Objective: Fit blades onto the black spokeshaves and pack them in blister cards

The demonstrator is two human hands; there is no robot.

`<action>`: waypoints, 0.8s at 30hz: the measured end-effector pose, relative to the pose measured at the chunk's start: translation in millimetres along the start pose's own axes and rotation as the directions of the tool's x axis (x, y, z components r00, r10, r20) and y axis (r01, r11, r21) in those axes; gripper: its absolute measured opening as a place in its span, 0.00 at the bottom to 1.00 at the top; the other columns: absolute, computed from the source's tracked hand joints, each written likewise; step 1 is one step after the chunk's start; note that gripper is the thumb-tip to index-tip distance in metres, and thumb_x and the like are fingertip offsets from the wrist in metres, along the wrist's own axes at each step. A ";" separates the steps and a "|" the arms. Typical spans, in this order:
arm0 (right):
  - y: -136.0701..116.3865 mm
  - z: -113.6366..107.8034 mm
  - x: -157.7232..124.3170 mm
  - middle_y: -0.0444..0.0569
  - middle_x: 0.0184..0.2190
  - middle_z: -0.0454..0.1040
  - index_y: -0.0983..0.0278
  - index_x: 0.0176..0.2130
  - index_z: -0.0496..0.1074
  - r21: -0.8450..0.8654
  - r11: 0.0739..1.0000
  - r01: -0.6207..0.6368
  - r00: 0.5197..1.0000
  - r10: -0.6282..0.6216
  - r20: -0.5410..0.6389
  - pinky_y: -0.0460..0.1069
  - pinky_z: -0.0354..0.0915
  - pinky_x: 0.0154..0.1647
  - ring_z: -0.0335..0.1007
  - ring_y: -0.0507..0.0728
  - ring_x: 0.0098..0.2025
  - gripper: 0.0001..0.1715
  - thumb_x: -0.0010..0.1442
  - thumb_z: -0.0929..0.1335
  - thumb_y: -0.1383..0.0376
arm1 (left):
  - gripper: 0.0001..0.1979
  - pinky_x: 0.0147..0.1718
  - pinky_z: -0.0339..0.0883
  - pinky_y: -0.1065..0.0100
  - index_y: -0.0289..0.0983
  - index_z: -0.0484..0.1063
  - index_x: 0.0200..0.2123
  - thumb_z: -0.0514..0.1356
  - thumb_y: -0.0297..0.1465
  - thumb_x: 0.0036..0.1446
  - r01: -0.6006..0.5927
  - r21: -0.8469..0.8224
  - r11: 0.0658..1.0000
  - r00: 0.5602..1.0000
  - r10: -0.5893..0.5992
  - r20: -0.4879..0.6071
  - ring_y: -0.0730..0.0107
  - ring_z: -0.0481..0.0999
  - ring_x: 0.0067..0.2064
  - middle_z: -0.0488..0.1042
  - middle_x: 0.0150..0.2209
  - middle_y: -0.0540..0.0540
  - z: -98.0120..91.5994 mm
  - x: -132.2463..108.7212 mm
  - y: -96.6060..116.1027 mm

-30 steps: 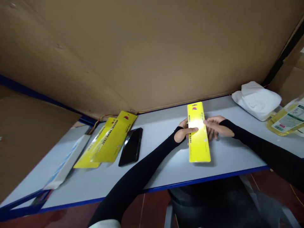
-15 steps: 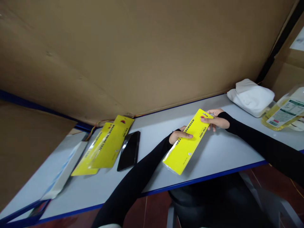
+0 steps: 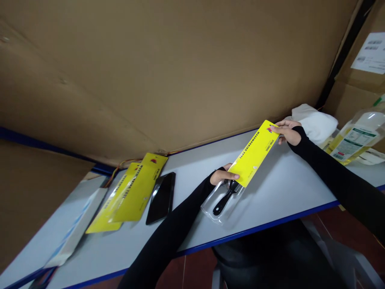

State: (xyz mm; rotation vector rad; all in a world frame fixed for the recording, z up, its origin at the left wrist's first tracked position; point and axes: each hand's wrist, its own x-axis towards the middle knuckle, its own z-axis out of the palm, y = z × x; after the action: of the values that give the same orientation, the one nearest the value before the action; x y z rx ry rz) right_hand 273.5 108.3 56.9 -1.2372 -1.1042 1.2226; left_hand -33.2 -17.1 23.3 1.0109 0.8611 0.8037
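A yellow backing card (image 3: pixel 254 154) printed "woodworking tool" and "spoke shave" is partly slid out of its clear plastic blister shell (image 3: pixel 210 204). My right hand (image 3: pixel 290 132) pinches the card's upper end, thumb on top. Closed on the shell and the card's lower edge is my left hand (image 3: pixel 223 176). Inside the shell lies a black spokeshave (image 3: pixel 224 202), one handle bared and the rest covered by the card. To the left, two similar yellow carded packs (image 3: pixel 136 196) overlap on the table.
A black phone (image 3: pixel 161 198) lies beside the packs on the grey table (image 3: pixel 192 170). Left of them is a white-and-blue box (image 3: pixel 78 228). At the right stand a bottle of yellow liquid (image 3: pixel 355 138) and a white cloth bundle (image 3: pixel 314 122). Cardboard walls (image 3: pixel 180 72) enclose the back.
My right hand has drawn the card up and right, partly out of the plastic shell. The black handle now shows. My left hand stays on the shell. The view has shifted slightly.
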 end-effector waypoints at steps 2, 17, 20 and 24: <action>3.1 -4.8 8.1 0.58 0.39 0.85 0.63 0.35 0.71 0.006 0.999 0.048 0.992 -0.047 -0.119 0.46 0.71 0.14 0.81 0.57 0.29 0.24 0.49 0.83 0.57 | 0.16 0.22 0.66 0.68 0.32 0.84 0.33 0.74 0.34 0.39 0.042 0.071 0.997 0.989 -0.051 0.137 0.64 0.75 0.23 0.79 0.26 0.41 2.3 -0.4 8.0; 34.1 -18.0 41.9 0.59 0.53 0.73 0.58 0.54 0.58 -0.147 0.939 0.310 0.818 -0.342 -0.461 0.52 0.77 0.31 0.79 0.58 0.40 0.26 0.68 0.70 0.49 | 0.18 0.23 0.70 0.66 0.29 0.82 0.36 0.70 0.34 0.41 0.134 0.070 0.988 0.951 -0.149 0.272 0.60 0.78 0.25 0.77 0.25 0.40 3.4 -1.2 25.8; 43.3 -3.5 42.2 0.60 0.54 0.72 0.60 0.58 0.57 -0.304 0.918 0.254 0.867 -0.355 -0.350 0.54 0.78 0.30 0.80 0.60 0.39 0.32 0.66 0.70 0.48 | 0.18 0.22 0.69 0.68 0.30 0.82 0.36 0.70 0.34 0.42 0.099 0.067 0.993 0.959 -0.113 0.260 0.61 0.77 0.26 0.77 0.26 0.39 4.0 0.2 23.1; 44.3 9.3 40.4 0.66 0.57 0.70 0.64 0.60 0.63 -0.629 0.762 0.156 0.909 -0.359 -0.210 0.58 0.78 0.48 0.76 0.66 0.52 0.33 0.65 0.70 0.47 | 0.18 0.20 0.66 0.70 0.29 0.82 0.36 0.71 0.35 0.41 0.062 0.084 0.995 0.966 -0.081 0.244 0.65 0.75 0.24 0.77 0.27 0.39 3.7 1.9 19.9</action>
State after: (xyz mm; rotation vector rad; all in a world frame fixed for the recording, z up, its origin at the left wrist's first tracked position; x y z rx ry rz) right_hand 264.4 147.0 11.1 -1.6177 -1.4151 0.4204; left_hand -32.4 -10.5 42.5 1.1140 0.7134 0.5724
